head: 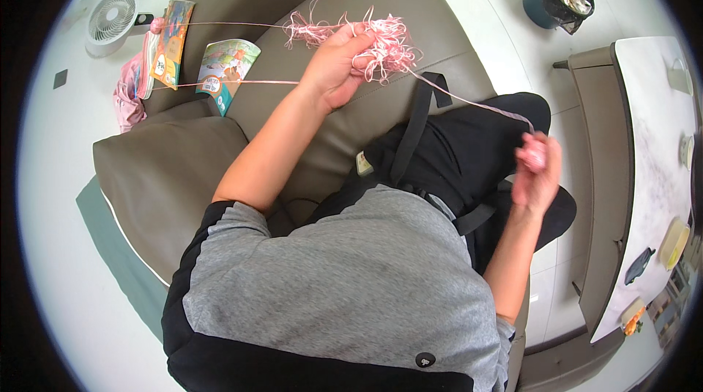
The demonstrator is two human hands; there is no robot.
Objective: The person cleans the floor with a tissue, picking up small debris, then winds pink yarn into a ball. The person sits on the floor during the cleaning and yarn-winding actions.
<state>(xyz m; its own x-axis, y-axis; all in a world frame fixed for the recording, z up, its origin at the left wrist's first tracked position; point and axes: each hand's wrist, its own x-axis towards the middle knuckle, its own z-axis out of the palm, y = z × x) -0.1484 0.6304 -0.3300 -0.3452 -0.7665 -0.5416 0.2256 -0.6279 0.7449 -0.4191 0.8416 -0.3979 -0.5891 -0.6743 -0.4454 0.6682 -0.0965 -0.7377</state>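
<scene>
My left hand [346,59] grips a loose, tangled bunch of pink yarn [390,48] above the seat of a brown leather sofa [439,13]. A strand runs from the bunch over my black trousers to a small pink ball of yarn [534,154], held in my right hand [535,172], which is slightly blurred. Part of the tangle hangs behind my left fingers. Another strand stretches left towards a small pink ball [157,25] beside the books, and a second line of yarn passes behind my left forearm.
Two picture books [177,43] [228,70] lie on the sofa's back edge, near a white fan [113,15] and a pink cloth [129,95]. A lined waste bin [541,4] stands on the tiled floor. At right is a marble-topped table [648,133] with dishes.
</scene>
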